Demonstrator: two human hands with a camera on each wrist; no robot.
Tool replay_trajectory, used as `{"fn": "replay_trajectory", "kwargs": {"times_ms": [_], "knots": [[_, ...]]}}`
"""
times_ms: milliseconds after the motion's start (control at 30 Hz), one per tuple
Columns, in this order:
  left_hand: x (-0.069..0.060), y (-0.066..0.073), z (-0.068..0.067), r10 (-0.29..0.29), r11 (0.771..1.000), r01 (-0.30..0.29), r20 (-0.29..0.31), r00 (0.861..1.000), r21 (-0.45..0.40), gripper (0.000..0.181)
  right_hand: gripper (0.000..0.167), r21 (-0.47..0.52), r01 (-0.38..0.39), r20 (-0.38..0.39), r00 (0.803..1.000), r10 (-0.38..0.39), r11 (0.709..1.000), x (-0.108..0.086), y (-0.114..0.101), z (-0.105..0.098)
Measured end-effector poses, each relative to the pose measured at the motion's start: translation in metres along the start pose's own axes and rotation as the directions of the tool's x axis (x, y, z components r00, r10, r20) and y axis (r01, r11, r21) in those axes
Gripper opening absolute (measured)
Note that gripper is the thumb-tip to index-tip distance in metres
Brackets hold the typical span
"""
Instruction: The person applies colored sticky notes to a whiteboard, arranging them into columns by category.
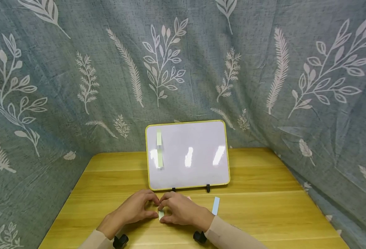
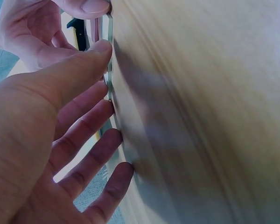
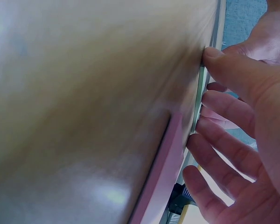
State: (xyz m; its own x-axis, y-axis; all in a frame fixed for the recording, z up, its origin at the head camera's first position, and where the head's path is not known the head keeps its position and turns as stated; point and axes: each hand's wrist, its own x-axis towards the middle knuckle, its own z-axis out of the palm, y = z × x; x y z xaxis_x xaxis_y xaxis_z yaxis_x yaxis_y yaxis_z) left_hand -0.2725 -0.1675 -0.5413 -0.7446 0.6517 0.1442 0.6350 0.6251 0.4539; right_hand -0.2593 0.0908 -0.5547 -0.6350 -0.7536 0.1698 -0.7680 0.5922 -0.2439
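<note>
Okay, so we've got a blue-grey curtain with white leaves filling the whole background, and in front of it a yellowish wooden table. Toward the back of that we see a whiteboard with a yellow rim, leaning back on small black feet. Next size down, two bare hands in light sleeves meet just in front of the board's lower left corner. Our right hand pinches a pale green pad end to end, thumb at the near end and index finger at the far one. Our left hand is right up against the pad's left side, fingers bent and thumb apart from the index finger, but we can't tell if it's actually gripping. The pad sits low at the tabletop, between both hands. Two pale green notes hang one above the other on the board's left side, the upper note and the lower note. A blue strip lies near our right wrist, and a pink strip lies just beside the right hand's fingers.
</note>
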Motion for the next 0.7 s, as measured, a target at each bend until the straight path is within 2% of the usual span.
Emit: {"fn": "replay_trajectory", "kwargs": {"times_ms": [500,700], "knots": [[0.0017,-0.0027,0.0016,-0.018,1.000,0.018,0.013,1.000,-0.014,0.025,0.024,-0.013,0.027,-0.017,0.999,-0.027,1.000,0.0000,-0.0001,-0.0012],[0.0013,-0.0013,0.0010,-0.018,1.000,0.018,0.013,1.000,-0.013,0.025,0.030,0.001,0.021,-0.002,1.000,-0.021,1.000,0.0002,-0.0018,-0.0050]]}}
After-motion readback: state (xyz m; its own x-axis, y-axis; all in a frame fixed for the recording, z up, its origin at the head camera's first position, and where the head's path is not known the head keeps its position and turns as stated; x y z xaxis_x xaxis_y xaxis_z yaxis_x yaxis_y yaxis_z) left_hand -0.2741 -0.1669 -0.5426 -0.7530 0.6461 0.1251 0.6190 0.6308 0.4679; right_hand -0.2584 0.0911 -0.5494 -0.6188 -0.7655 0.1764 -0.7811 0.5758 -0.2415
